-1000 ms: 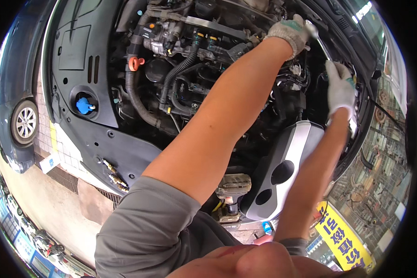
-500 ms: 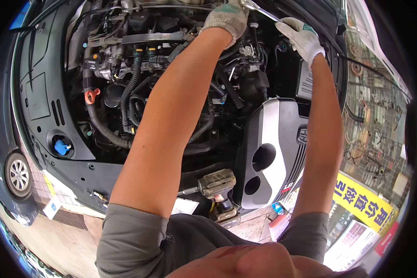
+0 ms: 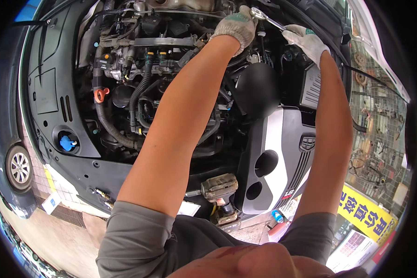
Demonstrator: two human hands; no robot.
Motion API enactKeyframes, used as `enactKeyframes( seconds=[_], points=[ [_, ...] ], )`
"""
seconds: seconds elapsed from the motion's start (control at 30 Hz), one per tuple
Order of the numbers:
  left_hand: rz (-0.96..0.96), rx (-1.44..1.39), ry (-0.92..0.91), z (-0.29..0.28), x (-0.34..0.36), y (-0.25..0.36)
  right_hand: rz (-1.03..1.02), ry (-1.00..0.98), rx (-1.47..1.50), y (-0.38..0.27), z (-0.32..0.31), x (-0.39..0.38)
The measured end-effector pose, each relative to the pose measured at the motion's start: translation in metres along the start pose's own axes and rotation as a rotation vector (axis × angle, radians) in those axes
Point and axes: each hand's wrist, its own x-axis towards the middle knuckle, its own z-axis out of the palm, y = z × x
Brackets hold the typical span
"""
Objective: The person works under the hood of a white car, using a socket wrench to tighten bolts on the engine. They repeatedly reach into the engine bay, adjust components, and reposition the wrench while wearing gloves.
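At the top of the frame, both gloved hands work deep in the engine bay (image 3: 55,92): the left hand (image 3: 236,25) is curled over the head of a chrome wrench (image 3: 268,18), and the right hand (image 3: 306,39) is closed around its handle. A blue reservoir cap (image 3: 68,142) sits at left (closed). A yellow sign (image 3: 363,211) with blue characters lies lower right, beyond the removed engine cover (image 3: 282,157).

Shiny metal wrench (image 3: 269,19); knitted cloth gloves (image 3: 236,25); glossy plastic engine cover (image 3: 275,162).

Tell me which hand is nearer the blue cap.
Left. The left hand is up over the engine, far right of the blue cap; the right hand is farther right, gripping the wrench.
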Motion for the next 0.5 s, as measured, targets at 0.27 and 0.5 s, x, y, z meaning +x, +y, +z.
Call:
enactKeyframes(
  seconds=[0.27,0.5],
  points=[
    [-0.036,0.047,0.055,-0.017,0.0,-0.017,0.216,0.484,0.009,-0.078,0.068,-0.055],
    [-0.117,-0.062,-0.005,-0.047,-0.018,0.006,0.313,0.545,-0.308,-0.11,0.093,-0.077]
  ],
)
